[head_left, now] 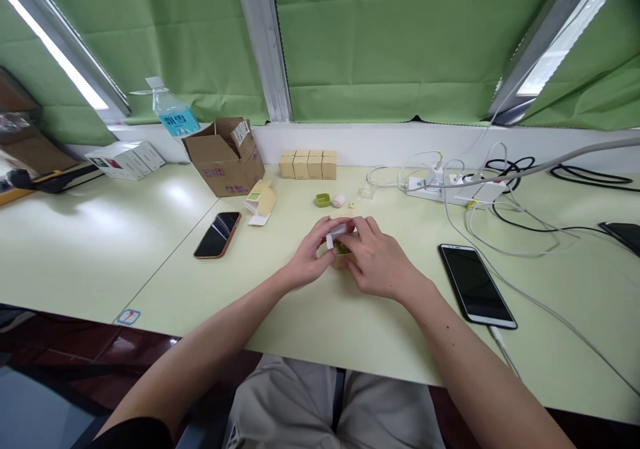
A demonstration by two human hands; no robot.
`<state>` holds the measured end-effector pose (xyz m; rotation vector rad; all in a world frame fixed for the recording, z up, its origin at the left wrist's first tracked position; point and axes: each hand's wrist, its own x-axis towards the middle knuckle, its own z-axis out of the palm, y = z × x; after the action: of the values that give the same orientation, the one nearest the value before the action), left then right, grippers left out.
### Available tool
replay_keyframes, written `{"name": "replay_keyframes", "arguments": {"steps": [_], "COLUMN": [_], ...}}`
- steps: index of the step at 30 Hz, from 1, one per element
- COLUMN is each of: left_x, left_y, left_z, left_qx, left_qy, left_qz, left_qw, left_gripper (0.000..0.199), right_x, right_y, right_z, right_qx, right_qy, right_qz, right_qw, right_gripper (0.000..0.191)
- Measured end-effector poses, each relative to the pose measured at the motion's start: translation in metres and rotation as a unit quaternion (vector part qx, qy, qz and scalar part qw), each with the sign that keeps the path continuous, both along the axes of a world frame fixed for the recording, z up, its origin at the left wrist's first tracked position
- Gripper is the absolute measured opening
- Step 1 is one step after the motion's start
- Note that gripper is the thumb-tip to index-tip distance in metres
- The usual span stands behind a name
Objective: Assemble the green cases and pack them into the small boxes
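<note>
Near the middle of the table, my left hand (311, 256) and my right hand (376, 256) are closed around a small tan box (342, 261) with raised white flaps. Something green shows inside its opening, partly covered by my fingers. Just beyond my hands lie a green square container (323, 200), a pale pink rounded piece (339, 201), a tiny yellowish piece (351, 205) and a clear plastic piece (367, 190). An opened tan box (262, 199) rests on its side to the left.
Several small tan boxes (308, 165) stand in a row by the wall, right of an open cardboard carton (227, 159). Phones lie at left (218, 234) and right (477, 285). A power strip (457, 190) with tangled cables occupies the right side. A bottle (175, 112) stands behind the carton.
</note>
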<state>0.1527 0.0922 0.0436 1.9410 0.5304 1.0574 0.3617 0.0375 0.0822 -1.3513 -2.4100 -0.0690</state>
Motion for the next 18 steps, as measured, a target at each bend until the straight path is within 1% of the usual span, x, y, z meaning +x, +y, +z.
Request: {"name": "replay_keyframes", "arguments": {"steps": [3, 5, 7, 8, 10, 12, 13, 15, 18], "left_x": [-0.002, -0.003, -0.002, -0.001, 0.002, 0.005, 0.006, 0.008, 0.009], "left_y": [0.002, 0.004, 0.006, 0.007, 0.008, 0.008, 0.008, 0.007, 0.007], "left_z": [-0.002, -0.004, -0.005, -0.006, -0.008, -0.01, -0.01, -0.011, -0.01], "left_qx": [-0.012, -0.024, -0.029, -0.028, -0.025, -0.03, -0.034, -0.042, -0.036], "left_qy": [-0.015, -0.025, -0.043, -0.056, -0.082, -0.091, -0.087, -0.071, -0.047], "left_qz": [-0.012, -0.019, -0.014, -0.003, 0.027, 0.057, 0.07, 0.091, 0.103], "left_qw": [1.0, 0.999, 0.999, 0.998, 0.996, 0.994, 0.993, 0.992, 0.993], "left_gripper": [0.061, 0.054, 0.045, 0.041, 0.035, 0.035, 0.036, 0.037, 0.028], "right_x": [0.009, 0.014, 0.016, 0.016, 0.013, 0.009, 0.007, 0.004, 0.002], "right_y": [0.004, 0.01, 0.016, 0.019, 0.023, 0.026, 0.027, 0.028, 0.029], "right_z": [0.0, -0.002, -0.007, -0.01, -0.015, -0.02, -0.021, -0.023, -0.021], "right_qx": [0.019, 0.039, 0.039, 0.025, -0.025, -0.086, -0.11, -0.142, -0.161], "right_qy": [0.08, 0.164, 0.254, 0.292, 0.348, 0.383, 0.398, 0.43, 0.467], "right_qz": [0.02, 0.009, -0.017, -0.03, -0.047, -0.051, -0.049, -0.038, -0.015], "right_qw": [0.996, 0.986, 0.966, 0.956, 0.936, 0.918, 0.909, 0.891, 0.87], "right_gripper": [0.039, 0.039, 0.038, 0.039, 0.046, 0.054, 0.055, 0.049, 0.034]}}
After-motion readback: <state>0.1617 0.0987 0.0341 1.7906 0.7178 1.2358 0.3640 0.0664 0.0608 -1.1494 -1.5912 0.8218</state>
